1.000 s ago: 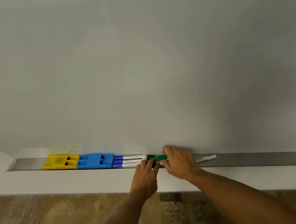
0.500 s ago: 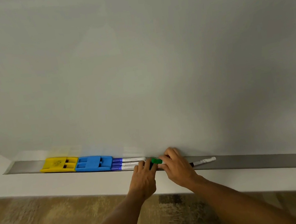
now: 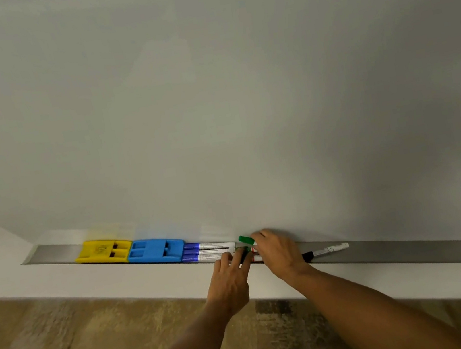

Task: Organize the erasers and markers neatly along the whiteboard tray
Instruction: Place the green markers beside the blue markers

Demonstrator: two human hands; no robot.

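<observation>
Hands meet at the lower middle of the frame, over the metal tray (image 3: 416,250) that runs along the foot of the whiteboard (image 3: 211,102). The right hand (image 3: 277,250) has its fingers closed on a green marker (image 3: 246,239), whose cap end tilts up toward the board. The left hand (image 3: 230,277) lies flat with fingers spread slightly apart, their tips resting on markers in the tray; what lies beneath them is partly hidden. Left of the hands, purple markers (image 3: 205,252) lie side by side, touching a blue eraser (image 3: 157,251), which sits just beside a yellow eraser (image 3: 104,251) near the tray's left end. A black marker (image 3: 326,250) lies alone right of the hands.
</observation>
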